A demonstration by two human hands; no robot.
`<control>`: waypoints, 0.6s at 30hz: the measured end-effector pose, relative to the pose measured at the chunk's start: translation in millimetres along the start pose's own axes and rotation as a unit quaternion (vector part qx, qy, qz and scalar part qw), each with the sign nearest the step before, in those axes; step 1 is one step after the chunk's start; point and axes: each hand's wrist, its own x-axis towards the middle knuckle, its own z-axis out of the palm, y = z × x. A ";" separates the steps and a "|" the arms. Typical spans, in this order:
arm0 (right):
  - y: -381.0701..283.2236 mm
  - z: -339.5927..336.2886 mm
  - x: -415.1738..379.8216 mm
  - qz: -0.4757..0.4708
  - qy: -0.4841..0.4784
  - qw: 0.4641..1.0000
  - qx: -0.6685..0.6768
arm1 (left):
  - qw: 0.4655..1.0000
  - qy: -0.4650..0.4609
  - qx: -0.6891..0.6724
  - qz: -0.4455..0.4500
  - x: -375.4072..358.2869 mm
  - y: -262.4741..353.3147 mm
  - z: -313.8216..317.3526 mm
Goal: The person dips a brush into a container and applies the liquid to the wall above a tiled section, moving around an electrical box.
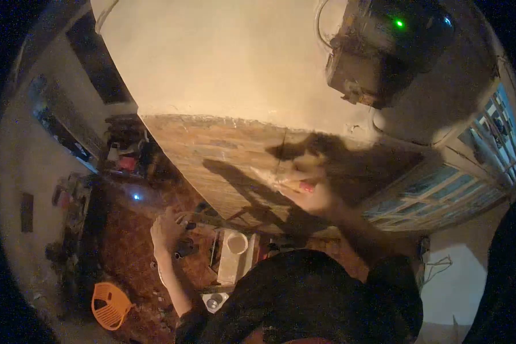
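Note:
My right hand is raised against the wood-look surface on the lower part of the wall. Its fingers close around a thing with a small red part; motion blur and dim light hide what kind it is. A pale, narrow shape reaches from the hand toward the upper left, over the surface. Lower and to the left, my left hand hangs in the air with its fingers loosely bent and apart. Close to its right is a round white container on a pale platform.
A dark device with a green light is mounted high on the right. The cream wall rises above the wood-look part. Far below, an orange plastic chair stands on the reddish floor. Paned windows lie at right.

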 end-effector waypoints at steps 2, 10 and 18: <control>10.6 23.8 -25.8 0.199 0.051 0.974 0.094 | 1.000 -0.007 0.013 -0.015 3.8 -1.8 4.0; 57.9 78.9 -115.1 0.279 0.075 0.930 0.228 | 0.998 -0.058 -0.026 0.016 16.2 -18.6 19.5; 10.9 39.2 -95.6 0.420 0.149 0.777 0.444 | 0.993 -0.088 -0.069 -0.034 5.9 6.0 -6.0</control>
